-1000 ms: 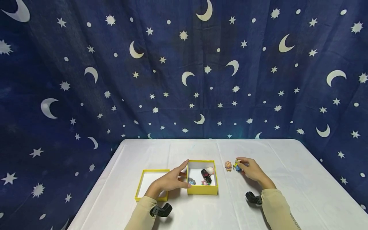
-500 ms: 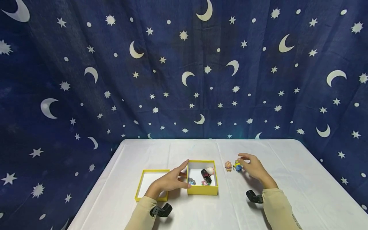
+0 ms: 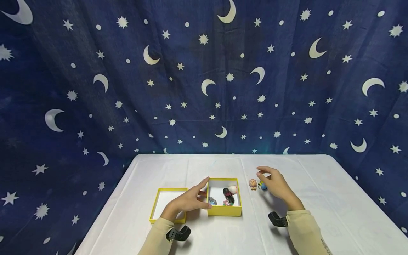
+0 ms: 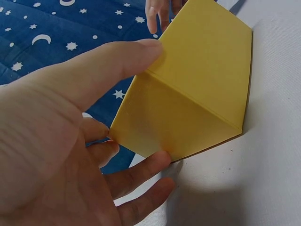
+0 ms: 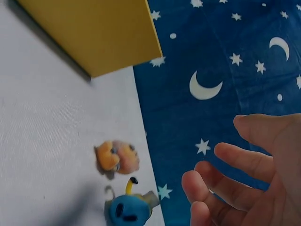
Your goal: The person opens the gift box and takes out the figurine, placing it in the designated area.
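Two bare hands are out over a white tablecloth [image 3: 236, 235], which looks like cloth with a fine weave and some soft creases. The left hand [image 3: 188, 201] is gripping the side of a yellow box [image 3: 224, 211], with its thumb by the front corner and its fingers spread along the left wall. The box is square, has straight, smooth sides and is white inside. It sits open near the middle of the table. Four little toys are in it: a shiny black toy [image 3: 228, 194] with some red, a round white toy [image 3: 233, 189], a small pink toy [image 3: 226, 202] and a bumpy blue-gray toy [image 3: 212, 201]. The flat, square lid [image 3: 169, 196] lies to the left, white inside with a yellow rim, partly under the left arm

The right hand [image 3: 277, 182] has let go, with nothing in it, and its bent fingers are up in the air. Near it on the cloth are a chubby orange and pink lion toy [image 5: 126, 156] and, just beside that, a rounded blue and yellow Minion toy [image 5: 129, 210]. Behind hangs a dark blue curtain [image 3: 191, 71] with pale moons and stars
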